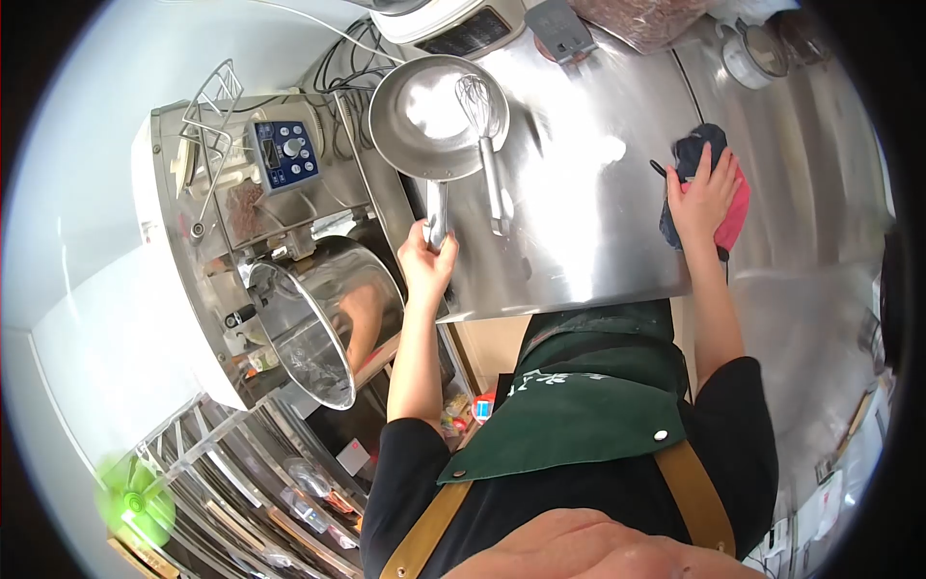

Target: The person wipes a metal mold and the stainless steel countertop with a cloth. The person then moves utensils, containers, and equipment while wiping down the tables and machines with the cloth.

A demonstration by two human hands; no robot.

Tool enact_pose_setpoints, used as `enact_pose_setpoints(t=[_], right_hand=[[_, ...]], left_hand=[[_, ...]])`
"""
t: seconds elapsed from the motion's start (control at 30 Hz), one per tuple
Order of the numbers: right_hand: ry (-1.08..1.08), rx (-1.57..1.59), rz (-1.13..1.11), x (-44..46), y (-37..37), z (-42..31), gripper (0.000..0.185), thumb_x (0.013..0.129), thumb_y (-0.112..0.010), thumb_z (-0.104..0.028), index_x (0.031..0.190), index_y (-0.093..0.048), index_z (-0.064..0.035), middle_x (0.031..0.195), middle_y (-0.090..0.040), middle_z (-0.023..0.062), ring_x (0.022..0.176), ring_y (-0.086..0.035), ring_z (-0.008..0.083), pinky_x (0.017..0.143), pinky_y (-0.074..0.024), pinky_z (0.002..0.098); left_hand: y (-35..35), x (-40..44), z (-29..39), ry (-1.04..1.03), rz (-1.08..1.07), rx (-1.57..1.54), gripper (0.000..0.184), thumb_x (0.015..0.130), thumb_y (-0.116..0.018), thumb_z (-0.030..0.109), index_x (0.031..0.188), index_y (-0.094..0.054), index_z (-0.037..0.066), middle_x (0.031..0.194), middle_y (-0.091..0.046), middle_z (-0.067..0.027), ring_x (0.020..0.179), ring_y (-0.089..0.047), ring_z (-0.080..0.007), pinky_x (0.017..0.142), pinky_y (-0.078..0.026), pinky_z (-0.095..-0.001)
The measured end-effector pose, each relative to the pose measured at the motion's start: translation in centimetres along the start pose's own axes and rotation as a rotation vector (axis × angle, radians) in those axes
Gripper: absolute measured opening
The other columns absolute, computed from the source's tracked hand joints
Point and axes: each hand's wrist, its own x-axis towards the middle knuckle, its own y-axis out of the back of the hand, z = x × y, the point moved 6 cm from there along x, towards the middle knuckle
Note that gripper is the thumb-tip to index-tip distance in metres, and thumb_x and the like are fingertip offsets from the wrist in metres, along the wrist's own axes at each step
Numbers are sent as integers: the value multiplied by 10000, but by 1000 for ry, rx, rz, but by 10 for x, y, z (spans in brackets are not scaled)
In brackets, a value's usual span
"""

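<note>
A steel frying pan [410, 121] rests near the far left of the counter. My left hand [428, 261] is closed round its handle, which points toward me. A wire whisk [487, 154] lies with its wires over the pan's inside and its handle past the rim on the counter. Off to the right, my right hand [704, 198] grips a bunched dark blue and pink cloth [735, 214], thumb on one side and fingers spread over the top. The cloth might be an oven mitt; its full shape is hidden under the hand.
The steel counter [569, 222] has a seam at its right. At its back stand a white appliance [463, 29], a grey scoop-like piece [559, 31] and a metal tin [752, 58]. To the left is a machine with a blue control panel [286, 154] and a steel bowl [323, 309].
</note>
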Motion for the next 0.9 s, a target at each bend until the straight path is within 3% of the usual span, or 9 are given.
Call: enact_pose_setpoints(t=[0.2,0.33,0.43,0.53,0.57,0.67,0.7,0.8,0.9], right_hand=[[114,141,-46,-4,-18,-21,563,861,-631,-262,1344,-480,-16,1418,-398,282,1327,-369,453,1080,-311,563],[257,535,-267,-11,9,-120,575,884,-643,-278,1356,-467,-1,1453,-376,265,1351,-353,447,1097,-292,563],[-396,1539,-753,-5,-3,-195,665,954,-588,-362,1431,-332,25,1451,-391,271,1264,-502,366,1005,-446,396],[-573,1518,-918,36,-18,-232,746,953,-577,-425,1464,-260,15,1446,-407,259,1165,-581,327,898,-507,365],[-479,1384,-948,43,-19,-238,637,961,-569,-352,1430,-336,12,1230,-583,198,1074,-612,221,791,-542,332],[-214,1154,-913,31,-66,-227,487,924,-558,-256,1311,-458,22,1065,-651,275,900,-678,337,778,-533,409],[-271,1050,-943,36,-52,-219,384,880,-516,-156,1221,-523,20,854,-664,266,840,-669,389,775,-519,448],[-141,969,-706,31,-67,-178,397,867,-499,-144,1224,-522,28,826,-659,271,820,-654,437,776,-501,492],[-111,760,-730,41,-53,-143,403,862,-471,-158,1213,-533,30,882,-648,299,872,-634,460,803,-484,513]], left_hand=[[30,-28,-2,191,-4,-311,147,817,-685,63,924,-598,14,663,-562,42,573,-459,-16,533,-393,-205],[36,-35,-1,218,-5,-353,159,824,-686,60,938,-591,5,687,-563,48,629,-470,-14,565,-397,-200],[31,-36,-6,199,-3,-188,187,786,-692,68,939,-607,5,662,-575,17,599,-478,-35,557,-423,-227],[21,-37,-11,179,-34,-164,216,767,-701,84,941,-612,-8,626,-595,-41,524,-522,-85,514,-437,-257],[17,-38,-10,158,-70,-94,231,762,-704,94,948,-614,-10,625,-601,-64,506,-539,-106,505,-442,-268],[3,-39,-3,126,-145,-88,263,772,-727,152,956,-628,-6,630,-617,-115,494,-596,-192,501,-456,-313],[1,-36,0,135,-210,-72,261,786,-741,180,941,-637,-3,648,-622,-119,528,-604,-210,526,-463,-325],[0,-10,3,-32,-199,-92,268,826,-755,253,883,-661,8,710,-631,-132,630,-617,-245,593,-472,-351],[11,53,-10,100,109,-132,276,866,-705,208,737,-596,-10,609,-517,-103,556,-458,-155,517,-370,-343]])
